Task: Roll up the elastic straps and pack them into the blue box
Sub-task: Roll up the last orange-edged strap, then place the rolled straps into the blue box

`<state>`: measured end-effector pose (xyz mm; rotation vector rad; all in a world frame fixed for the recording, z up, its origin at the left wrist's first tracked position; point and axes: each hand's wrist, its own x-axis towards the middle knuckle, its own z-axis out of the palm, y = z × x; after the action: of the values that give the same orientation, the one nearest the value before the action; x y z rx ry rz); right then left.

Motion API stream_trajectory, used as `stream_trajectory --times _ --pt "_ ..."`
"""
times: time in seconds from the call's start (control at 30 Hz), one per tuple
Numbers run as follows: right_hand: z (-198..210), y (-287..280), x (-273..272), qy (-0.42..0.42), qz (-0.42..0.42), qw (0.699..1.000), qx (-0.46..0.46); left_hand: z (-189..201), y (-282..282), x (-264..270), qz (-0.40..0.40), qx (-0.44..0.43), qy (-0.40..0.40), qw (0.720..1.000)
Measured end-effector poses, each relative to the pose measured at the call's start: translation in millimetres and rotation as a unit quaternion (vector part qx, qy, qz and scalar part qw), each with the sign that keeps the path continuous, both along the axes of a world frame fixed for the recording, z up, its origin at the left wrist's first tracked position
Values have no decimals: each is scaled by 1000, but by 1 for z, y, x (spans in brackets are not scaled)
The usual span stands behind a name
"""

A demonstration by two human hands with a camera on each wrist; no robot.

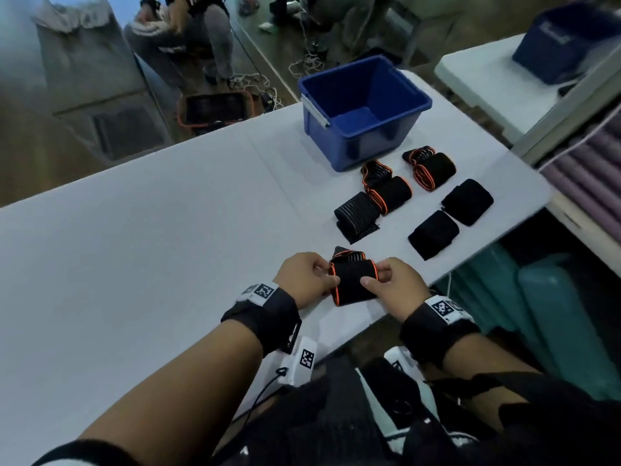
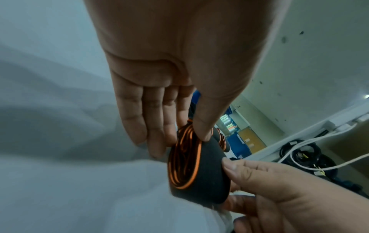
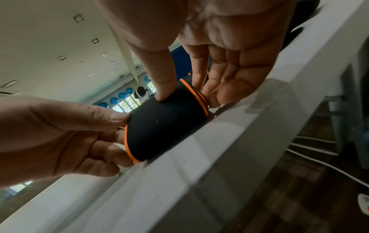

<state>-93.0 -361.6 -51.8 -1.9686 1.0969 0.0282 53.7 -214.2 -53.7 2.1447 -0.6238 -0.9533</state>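
Both hands hold one black elastic strap with orange edging (image 1: 353,280), rolled into a thick coil near the table's front edge. My left hand (image 1: 307,280) pinches its left end between thumb and fingers (image 2: 201,130); the coil's orange spiral (image 2: 184,159) faces that wrist camera. My right hand (image 1: 391,285) pinches the right end, thumb on top of the roll (image 3: 165,124). A short loose tail of the strap sticks out behind the roll. The blue box (image 1: 416,95) stands open at the far side of the table, with nothing visible inside.
Several other straps lie between me and the box: two orange-edged ones (image 1: 386,190) (image 1: 433,169), a grey-striped one (image 1: 358,213) and two plain black ones (image 1: 433,233) (image 1: 467,201). The white table (image 1: 151,230) ends just right of them. Another person sits beyond the table.
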Motion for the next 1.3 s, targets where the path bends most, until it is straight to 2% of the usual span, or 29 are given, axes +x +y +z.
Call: stream_trajectory --times 0.13,0.23,0.47,0.63,0.87,1.07,1.2,1.3 --pt "6 -36 -19 -10 -54 998 -20 7 -33 -22 -6 -4 10 1000" --pt "13 -55 -26 -30 -52 998 -4 10 -50 -34 13 5 -26 1000" --pt "18 -83 -46 -91 96 987 93 12 -55 -52 91 2 -44 995" --pt "28 -125 -68 -114 128 978 117 15 -59 -52 165 0 -78 983" --pt "47 -194 -90 -136 124 980 70 44 -95 -47 230 -41 -116 965" --pt "58 -245 -76 -155 89 984 14 62 -116 -29 263 -61 -126 954" --pt "58 -276 -59 -137 81 987 -28 71 -133 -8 289 -80 -126 946" --pt "51 -298 -43 -95 99 986 -93 75 -144 12 301 -98 -130 939"
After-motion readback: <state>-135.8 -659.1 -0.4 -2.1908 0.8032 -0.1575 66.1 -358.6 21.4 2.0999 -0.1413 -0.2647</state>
